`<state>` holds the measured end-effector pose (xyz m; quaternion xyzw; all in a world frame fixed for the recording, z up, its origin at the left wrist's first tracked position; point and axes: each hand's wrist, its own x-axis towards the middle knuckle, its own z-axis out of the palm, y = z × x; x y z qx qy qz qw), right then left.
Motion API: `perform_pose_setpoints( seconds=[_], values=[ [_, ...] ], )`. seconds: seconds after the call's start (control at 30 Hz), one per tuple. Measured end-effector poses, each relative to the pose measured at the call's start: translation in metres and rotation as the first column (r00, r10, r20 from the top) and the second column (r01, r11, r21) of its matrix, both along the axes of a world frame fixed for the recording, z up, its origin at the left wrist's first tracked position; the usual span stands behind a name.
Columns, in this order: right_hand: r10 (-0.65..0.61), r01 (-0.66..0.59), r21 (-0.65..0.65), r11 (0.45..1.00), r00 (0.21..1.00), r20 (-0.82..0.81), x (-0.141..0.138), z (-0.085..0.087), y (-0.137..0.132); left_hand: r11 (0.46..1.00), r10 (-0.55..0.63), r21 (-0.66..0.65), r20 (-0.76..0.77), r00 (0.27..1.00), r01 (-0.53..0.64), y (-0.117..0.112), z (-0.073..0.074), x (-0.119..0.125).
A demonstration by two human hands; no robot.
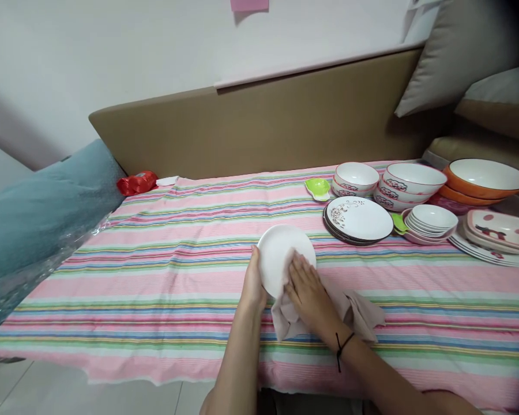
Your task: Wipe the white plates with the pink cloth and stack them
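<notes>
My left hand (255, 280) grips a small round white plate (273, 253) by its left edge, thumb on the rim; its other fingers are hidden behind the plate. The plate is held tilted above the striped cloth. My right hand (306, 293) lies with fingers together over a pale pinkish-beige cloth (365, 314) and presses it against the right part of the plate's face. The loose end of this cloth hangs down to the right under my wrist, which wears a black string bracelet (344, 344).
To the right stand stacked patterned plates (365, 219), white bowls (413, 178), small white dishes (435, 218), orange bowls (486, 176) and oval dishes (504, 227). A green leaf-shaped dish (318, 188) is behind. A red package (137, 183) lies far left on the striped tablecloth (155, 288).
</notes>
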<state>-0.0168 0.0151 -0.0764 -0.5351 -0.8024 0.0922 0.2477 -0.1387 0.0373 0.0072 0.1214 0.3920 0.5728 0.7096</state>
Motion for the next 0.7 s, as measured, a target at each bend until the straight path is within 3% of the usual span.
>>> perform_pose_setpoints(
  seconds=[0.1, 0.17, 0.33, 0.43, 0.53, 0.7],
  values=[
    [-0.194, 0.194, -0.022, 0.981, 0.981, -0.025, 0.001, 0.0, 0.021, 0.999, 0.035, 0.015, -0.056, 0.998, -0.034, -0.001, -0.003, 0.007],
    [-0.211, 0.211, -0.002, 0.977, 0.975, -0.064, -0.003, 0.005, 0.031, 0.998, 0.048, 0.045, -0.079, 0.996, -0.045, -0.003, -0.004, 0.013],
    [0.14, -0.133, 0.102, 0.986, 0.988, -0.06, -0.013, 0.016, 0.017, 0.999, -0.045, 0.005, 0.036, 0.998, 0.045, -0.005, -0.003, 0.017],
    [0.251, -0.247, 0.103, 0.964, 0.967, -0.03, -0.012, 0.016, -0.003, 0.992, -0.1, -0.058, 0.135, 0.986, 0.108, -0.003, -0.003, 0.013],
    [0.195, -0.197, 0.043, 0.979, 0.98, 0.046, -0.005, 0.01, -0.016, 0.994, -0.093, -0.038, 0.147, 0.985, 0.099, 0.0, -0.004, 0.01],
    [-0.012, 0.013, -0.004, 1.0, 0.991, 0.134, 0.003, 0.005, -0.016, 0.998, 0.059, 0.012, 0.043, 0.997, -0.059, 0.005, -0.003, 0.01]
  ],
)
